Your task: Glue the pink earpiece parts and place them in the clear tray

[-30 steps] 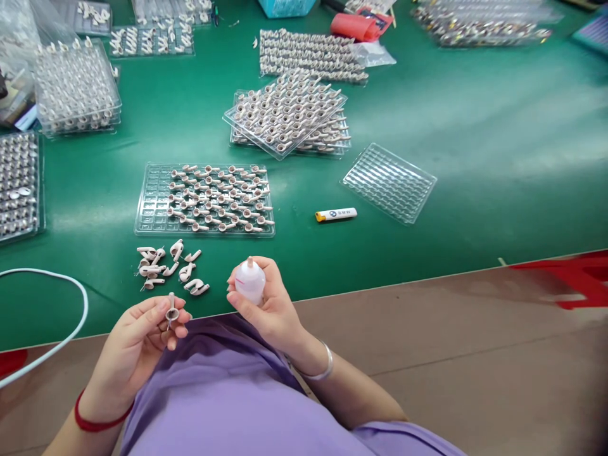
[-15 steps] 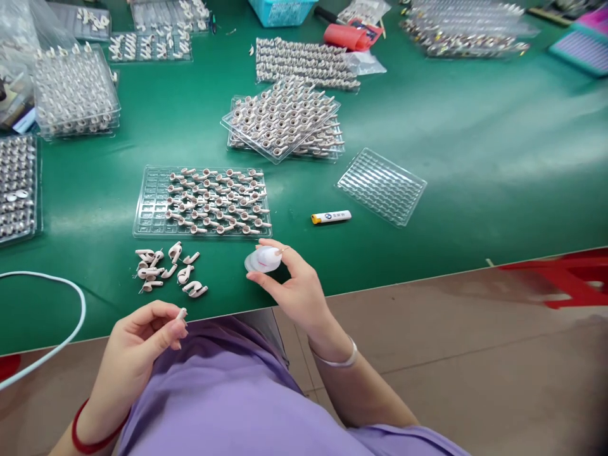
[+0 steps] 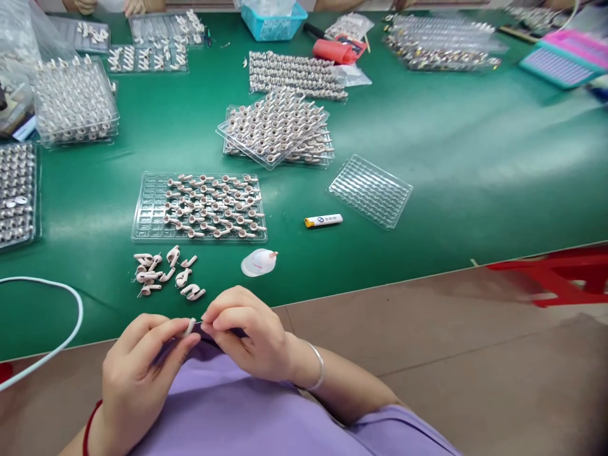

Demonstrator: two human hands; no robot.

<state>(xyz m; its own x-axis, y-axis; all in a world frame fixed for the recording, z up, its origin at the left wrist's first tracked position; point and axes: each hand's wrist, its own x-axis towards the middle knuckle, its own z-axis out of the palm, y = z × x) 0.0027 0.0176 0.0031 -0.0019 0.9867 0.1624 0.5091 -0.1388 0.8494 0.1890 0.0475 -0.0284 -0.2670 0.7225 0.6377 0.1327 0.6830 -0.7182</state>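
Note:
My left hand (image 3: 142,364) pinches a small pinkish-white earbud-shaped part (image 3: 189,327) between thumb and fingers, just off the table's front edge. My right hand (image 3: 247,335) meets it from the right, fingertips pinched at the same part. A small white glue bottle (image 3: 258,261) lies on its side on the green table (image 3: 475,158), apart from both hands. A loose pile of the same parts (image 3: 164,274) lies left of the bottle. Behind it is a clear tray (image 3: 199,208) partly filled with parts.
Stacked full trays (image 3: 275,130), an empty clear tray (image 3: 369,191) and a white-and-yellow lighter (image 3: 323,220) lie mid-table. More trays (image 3: 73,101) stand at left, a white cable (image 3: 52,316) loops at the near left. A teal basket (image 3: 270,16) and red pouch (image 3: 332,49) sit far back.
My right hand has set the glue bottle down on the table and come back to the left hand. Both hands now pinch the small part together.

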